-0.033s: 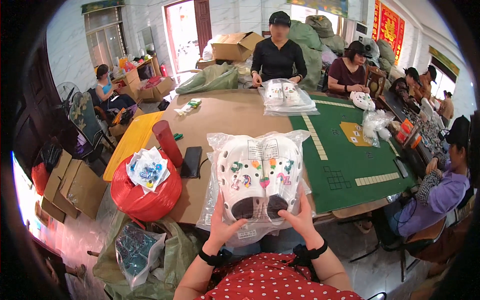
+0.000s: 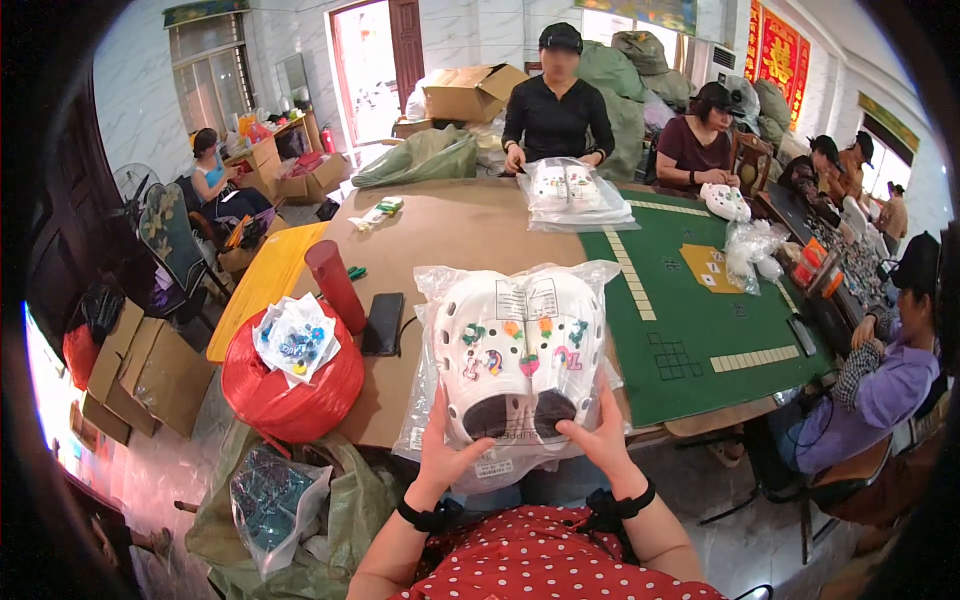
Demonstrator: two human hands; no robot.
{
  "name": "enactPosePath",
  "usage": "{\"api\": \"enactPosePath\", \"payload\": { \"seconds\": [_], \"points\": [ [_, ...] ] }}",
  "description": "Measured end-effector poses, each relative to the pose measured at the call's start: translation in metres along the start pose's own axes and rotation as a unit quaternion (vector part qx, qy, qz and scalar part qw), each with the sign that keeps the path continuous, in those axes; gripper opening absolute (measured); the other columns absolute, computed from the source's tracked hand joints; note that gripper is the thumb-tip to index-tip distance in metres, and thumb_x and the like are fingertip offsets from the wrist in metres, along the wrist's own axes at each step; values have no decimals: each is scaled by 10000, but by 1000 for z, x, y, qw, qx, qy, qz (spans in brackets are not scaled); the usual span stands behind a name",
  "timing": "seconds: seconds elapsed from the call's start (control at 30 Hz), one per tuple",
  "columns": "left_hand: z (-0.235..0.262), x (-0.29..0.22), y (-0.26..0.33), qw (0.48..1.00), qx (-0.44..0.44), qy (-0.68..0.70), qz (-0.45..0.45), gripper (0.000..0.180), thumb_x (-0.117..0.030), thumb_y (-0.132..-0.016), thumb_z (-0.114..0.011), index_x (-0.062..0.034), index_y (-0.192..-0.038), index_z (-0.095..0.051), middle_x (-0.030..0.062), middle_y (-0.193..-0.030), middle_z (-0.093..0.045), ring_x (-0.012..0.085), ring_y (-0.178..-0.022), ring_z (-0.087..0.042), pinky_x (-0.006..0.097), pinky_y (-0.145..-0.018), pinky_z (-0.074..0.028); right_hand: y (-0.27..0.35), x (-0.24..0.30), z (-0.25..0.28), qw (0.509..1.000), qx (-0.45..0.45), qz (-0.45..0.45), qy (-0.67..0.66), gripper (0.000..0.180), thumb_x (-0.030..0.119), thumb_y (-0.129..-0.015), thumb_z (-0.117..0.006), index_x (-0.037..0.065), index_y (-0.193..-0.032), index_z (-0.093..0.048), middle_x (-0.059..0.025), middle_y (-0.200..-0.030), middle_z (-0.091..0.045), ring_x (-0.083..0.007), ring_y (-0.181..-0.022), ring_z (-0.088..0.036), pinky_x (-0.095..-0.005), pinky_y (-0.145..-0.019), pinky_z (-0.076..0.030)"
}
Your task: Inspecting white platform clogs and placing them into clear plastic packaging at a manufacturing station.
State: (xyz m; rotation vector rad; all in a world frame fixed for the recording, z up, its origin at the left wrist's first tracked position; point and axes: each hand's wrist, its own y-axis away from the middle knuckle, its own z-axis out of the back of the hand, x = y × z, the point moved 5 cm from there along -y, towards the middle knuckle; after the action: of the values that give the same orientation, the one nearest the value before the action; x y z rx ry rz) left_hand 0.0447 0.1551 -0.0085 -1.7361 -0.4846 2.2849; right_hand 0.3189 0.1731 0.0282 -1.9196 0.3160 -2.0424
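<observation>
A pair of white clogs (image 2: 480,345) with colourful charms lies in a clear plastic bag (image 2: 430,285) at the table's near edge. My left hand (image 2: 447,445) grips the bag's lower left side, its thumb pressed near the dark heel opening. On the opposite side my right hand (image 2: 597,428) holds it the same way, thumb on top. The fingers of both hands are partly hidden beside and under the bag. More clear plastic shows beneath the clogs; whether it is a second bag I cannot tell.
Left of the clogs are a dark phone (image 2: 383,324), a red cylinder (image 2: 333,285) and a red twine roll (image 2: 290,395) bearing a bag of blue charms (image 2: 295,340). A green mat (image 2: 690,330) covers the table's right. Across it, a person (image 2: 558,115) handles bagged clogs (image 2: 567,190).
</observation>
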Motion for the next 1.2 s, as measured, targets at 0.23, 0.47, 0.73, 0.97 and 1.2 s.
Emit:
{"api": "enactPosePath", "payload": {
  "seconds": [0.23,0.47,0.73,0.97,1.2],
  "points": [
    [2,-7,4,999,-5,-28,-15,1145,-167,-725,-898,28,-1599,-185,193,-1512,-471,244,-1338,-506,382,-1112,-410,6,-11,-1,999,-13,-15,-26,1033,131,-765,-871,-39,-1573,-252,-144,-1539,-423,-224,-1395,-428,-367,-1162,-332],
    [2,-13,7,1000,-3,-15,25,1121,-161,-735,-884,59,-1587,-190,208,-1521,-450,248,-1349,-494,377,-1123,-398,6,-16,1,998,10,-55,-1,1013,164,-776,-871,-39,-1565,-268,-155,-1526,-417,-238,-1388,-428,-378,-1158,-340],
    [1,-2,5,991,-8,43,125,1041,-167,-765,-863,104,-1553,-238,256,-1535,-417,270,-1409,-435,375,-1163,-346,9,-46,6,995,11,-100,24,938,171,-837,-824,-51,-1560,-269,-174,-1527,-419,-242,-1397,-418,-362,-1170,-312],
    [2,0,2,983,39,30,177,851,-151,-879,-754,65,-1553,-281,216,-1526,-424,246,-1378,-454,362,-1140,-364,6,-47,4,984,72,-154,53,970,379,-864,-797,-68,-1552,-280,-249,-1517,-442,-309,-1413,-424,-405,-1160,-342],
    [25,22,1,989,4,-64,133,604,-315,-986,-612,32,-1459,-466,277,-1456,-499,351,-1352,-501,396,-1122,-380,1,-41,13,968,66,-239,32,956,360,-877,-793,-69,-1552,-269,-271,-1450,-499,-296,-1285,-558,-369,-1069,-452]
  ]
}}
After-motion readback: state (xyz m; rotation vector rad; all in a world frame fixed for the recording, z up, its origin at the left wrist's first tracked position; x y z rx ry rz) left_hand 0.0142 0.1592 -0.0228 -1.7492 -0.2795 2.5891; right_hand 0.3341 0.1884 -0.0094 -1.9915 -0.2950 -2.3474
